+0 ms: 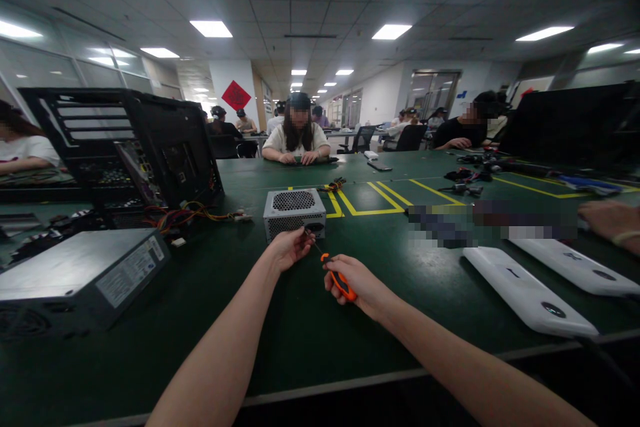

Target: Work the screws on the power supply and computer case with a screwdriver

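My right hand (357, 280) is wrapped round the orange and black handle of a screwdriver (343, 285), whose thin shaft points up and to the left. At the shaft's tip my left hand (290, 250) is closed in a pinch; whatever small thing sits between those fingertips is too small to make out. Just behind the left hand stands a grey metal power supply unit (294, 203) with a honeycomb grille on top and a perforated side facing me. The fingers cover part of its lower front.
At left lie a larger power supply (90, 273) and an open black computer case (150, 147) with loose cables (195, 213). Two white devices (530, 290) lie at right, near another person's hand (610, 220). Yellow tape (375, 212) marks the green table. A person (297, 133) sits opposite.
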Demonstrator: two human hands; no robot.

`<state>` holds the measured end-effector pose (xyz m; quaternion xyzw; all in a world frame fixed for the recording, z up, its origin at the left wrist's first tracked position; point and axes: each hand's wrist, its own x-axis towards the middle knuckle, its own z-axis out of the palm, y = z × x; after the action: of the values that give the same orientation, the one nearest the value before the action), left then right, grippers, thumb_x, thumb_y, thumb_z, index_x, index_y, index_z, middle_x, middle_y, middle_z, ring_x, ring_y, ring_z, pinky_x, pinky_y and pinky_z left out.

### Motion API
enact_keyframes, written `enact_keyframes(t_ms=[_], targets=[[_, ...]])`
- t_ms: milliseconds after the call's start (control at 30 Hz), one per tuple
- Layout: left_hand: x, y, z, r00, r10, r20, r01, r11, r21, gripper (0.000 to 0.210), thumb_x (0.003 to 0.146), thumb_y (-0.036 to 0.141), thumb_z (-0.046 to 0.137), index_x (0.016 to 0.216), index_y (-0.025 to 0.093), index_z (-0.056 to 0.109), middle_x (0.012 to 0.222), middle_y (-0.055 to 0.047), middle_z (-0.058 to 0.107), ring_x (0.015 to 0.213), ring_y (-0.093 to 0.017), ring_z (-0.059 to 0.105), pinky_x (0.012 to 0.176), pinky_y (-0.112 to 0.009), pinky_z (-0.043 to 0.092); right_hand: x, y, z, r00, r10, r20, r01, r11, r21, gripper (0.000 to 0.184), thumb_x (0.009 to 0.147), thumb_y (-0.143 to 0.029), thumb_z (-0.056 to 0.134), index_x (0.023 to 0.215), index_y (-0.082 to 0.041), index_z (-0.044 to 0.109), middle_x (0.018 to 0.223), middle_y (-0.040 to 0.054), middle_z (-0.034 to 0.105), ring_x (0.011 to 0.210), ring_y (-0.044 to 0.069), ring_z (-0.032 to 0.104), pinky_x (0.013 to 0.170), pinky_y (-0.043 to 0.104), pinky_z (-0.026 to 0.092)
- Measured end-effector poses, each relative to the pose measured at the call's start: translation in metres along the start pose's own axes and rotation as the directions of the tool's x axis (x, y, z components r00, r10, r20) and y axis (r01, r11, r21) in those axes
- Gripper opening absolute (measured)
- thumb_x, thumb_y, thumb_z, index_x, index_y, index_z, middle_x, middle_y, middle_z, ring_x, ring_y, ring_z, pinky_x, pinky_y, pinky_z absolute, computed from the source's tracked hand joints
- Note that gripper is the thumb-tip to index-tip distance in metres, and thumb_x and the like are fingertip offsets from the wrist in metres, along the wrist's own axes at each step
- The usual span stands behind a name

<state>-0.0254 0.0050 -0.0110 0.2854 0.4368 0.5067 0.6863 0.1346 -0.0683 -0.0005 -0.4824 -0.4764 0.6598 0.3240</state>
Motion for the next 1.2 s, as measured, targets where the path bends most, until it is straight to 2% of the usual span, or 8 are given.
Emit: enact_keyframes(t_ms=[533,967,1100,1200], targets=[[0.0043,0.0003,-0.0018,1.000,-0.005,-0.011,0.004,0.997,-0.078,0.008,0.080,0.013,0.050,0.078,0.008,0.055,0.065,-0.006,0.063,0.055,-0.009,0.061,0.049,-0.016,0.050,0.0013,0.0006,0.0005,1.000,-0.018,-0.009,0.018,1.000,-0.013,0.009,0.082,-0.023,0.042,0.088,-0.017,0.044,0.052,-0.0023,0.053,0.040,0.007,0.046,0.035,0.015,0.030],[0.0028,-0.0017,0.0001,1.000,0.021,-0.012,-0.022,0.999,-0.047,0.010,0.082,0.012,0.047,0.078,0.008,0.055,0.067,-0.007,0.063,0.059,-0.009,0.061,0.052,-0.016,0.050,-0.0007,0.0007,0.0079,1.000,-0.018,-0.014,0.018,1.000,0.023,0.006,0.085,-0.021,0.039,0.087,-0.016,0.042,0.054,-0.0009,0.055,0.041,0.008,0.048,0.037,0.016,0.035],[0.0030,-0.0028,0.0000,1.000,0.011,-0.003,-0.011,1.000,-0.019,0.019,0.085,0.014,0.040,0.078,0.007,0.055,0.072,-0.012,0.064,0.065,-0.013,0.063,0.058,-0.021,0.052,0.0013,0.0019,0.0093,1.000,-0.016,-0.010,0.017,0.998,0.055,0.006,0.085,-0.021,0.039,0.087,-0.016,0.041,0.056,-0.0002,0.056,0.042,0.008,0.049,0.039,0.016,0.036],[0.0030,-0.0035,-0.0006,1.000,-0.009,0.009,0.009,1.000,0.016,0.019,0.083,0.006,0.037,0.077,0.005,0.056,0.074,-0.014,0.064,0.068,-0.015,0.064,0.062,-0.025,0.052,0.0047,0.0032,0.0078,1.000,-0.014,-0.019,0.015,0.997,0.070,0.006,0.085,-0.021,0.039,0.088,-0.016,0.041,0.056,0.0001,0.056,0.043,0.008,0.049,0.039,0.016,0.037]])
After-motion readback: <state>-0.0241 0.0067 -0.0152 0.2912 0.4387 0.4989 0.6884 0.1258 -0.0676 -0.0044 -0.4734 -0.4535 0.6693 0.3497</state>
